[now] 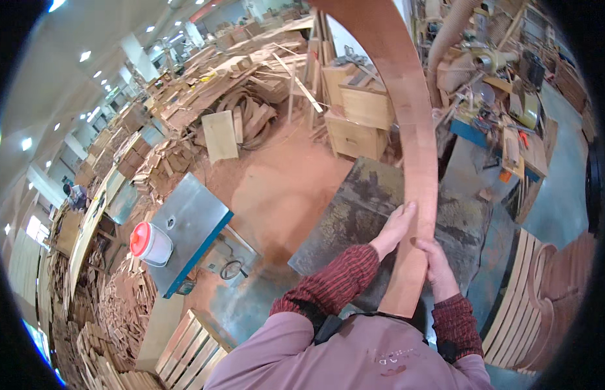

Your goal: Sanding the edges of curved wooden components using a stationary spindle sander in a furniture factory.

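A long, reddish-brown wooden plank (419, 149) runs from close to my body up past the top of the view, where it looks curved; the lens may add to the bend. My left hand (395, 231) is closed on its left edge, its fingertips at the wood. A little nearer to me, my right hand (439, 266) grips the opposite edge, with the thumb along the side and the other fingers partly hidden. Beneath the plank lies a dark, worn flat surface (354, 214), dusted in places.
Left of me stands a metal-topped table (192, 214) with a red-lidded white bucket (158, 246) and a handwheel (231, 270) below. Wooden cabinets (361, 110) stand ahead. Slatted wood (514, 299) is at right, beyond it a cluttered tool bench (491, 123). A person (75, 195) is far left.
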{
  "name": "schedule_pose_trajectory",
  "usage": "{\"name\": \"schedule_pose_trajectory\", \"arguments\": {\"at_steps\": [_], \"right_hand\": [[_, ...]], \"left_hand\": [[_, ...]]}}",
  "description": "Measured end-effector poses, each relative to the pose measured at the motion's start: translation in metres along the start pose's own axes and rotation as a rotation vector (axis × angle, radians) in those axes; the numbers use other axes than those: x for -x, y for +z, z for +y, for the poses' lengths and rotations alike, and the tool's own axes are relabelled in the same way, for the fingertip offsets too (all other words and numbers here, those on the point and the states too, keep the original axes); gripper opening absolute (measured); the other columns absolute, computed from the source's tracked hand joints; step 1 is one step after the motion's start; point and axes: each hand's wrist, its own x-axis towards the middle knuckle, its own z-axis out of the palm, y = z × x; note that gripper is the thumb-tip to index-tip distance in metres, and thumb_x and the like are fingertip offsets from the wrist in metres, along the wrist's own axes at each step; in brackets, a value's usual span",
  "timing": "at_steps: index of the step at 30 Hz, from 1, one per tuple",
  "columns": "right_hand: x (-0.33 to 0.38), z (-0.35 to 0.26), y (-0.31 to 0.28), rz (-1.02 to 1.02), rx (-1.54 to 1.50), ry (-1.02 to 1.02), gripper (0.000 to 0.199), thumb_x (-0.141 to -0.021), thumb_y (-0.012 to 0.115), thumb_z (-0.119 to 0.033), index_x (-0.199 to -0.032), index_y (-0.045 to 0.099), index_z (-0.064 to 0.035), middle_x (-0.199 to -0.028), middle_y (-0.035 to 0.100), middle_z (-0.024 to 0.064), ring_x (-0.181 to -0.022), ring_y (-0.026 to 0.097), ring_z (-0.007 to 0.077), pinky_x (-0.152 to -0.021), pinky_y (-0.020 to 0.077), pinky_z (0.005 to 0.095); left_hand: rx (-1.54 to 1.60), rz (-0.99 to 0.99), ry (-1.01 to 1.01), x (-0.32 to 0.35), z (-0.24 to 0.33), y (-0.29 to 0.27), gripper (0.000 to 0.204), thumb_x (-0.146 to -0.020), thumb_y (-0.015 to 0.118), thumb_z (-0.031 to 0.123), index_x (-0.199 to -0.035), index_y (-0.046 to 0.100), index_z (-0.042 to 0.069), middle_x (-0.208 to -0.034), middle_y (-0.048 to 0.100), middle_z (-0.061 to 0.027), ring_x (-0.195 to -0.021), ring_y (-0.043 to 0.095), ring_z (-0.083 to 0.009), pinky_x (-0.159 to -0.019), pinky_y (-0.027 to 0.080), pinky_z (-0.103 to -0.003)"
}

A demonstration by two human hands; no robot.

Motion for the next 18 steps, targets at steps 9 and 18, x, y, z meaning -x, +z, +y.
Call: {"name": "schedule_pose_trajectory", "arguments": {"at_steps": [9,18], "right_hand": [[0.172,-0.013,-0.133,0.426,0.147,-0.151,0.061,-0.075,0.062,-0.007,-0.134,0.055,0.004,-0.116,0.07,0.0178,-0.103,0.07,0.0289,-0.094,0.0576,0.0415],[0.39,0.087,-0.201,0.945,0.201,-0.066,0.051,-0.074,0.055,-0.004,-0.125,0.056,0.0052,-0.102,0.065,0.0125,-0.088,0.066,0.0255,-0.079,0.0571,0.0366]], "left_hand": [[-0.992,-0.336,0.254,0.025,-0.016,0.107,0.045,-0.098,0.066,0.038,-0.12,0.064,-0.002,-0.111,0.073,-0.0246,-0.108,0.068,-0.0435,-0.092,0.053,-0.051],[-1.117,-0.374,1.076,0.019,-0.057,0.129,0.044,-0.086,0.075,0.022,-0.124,0.065,0.001,-0.144,0.057,-0.0201,-0.144,0.045,-0.0385,-0.117,0.035,-0.06]]}}
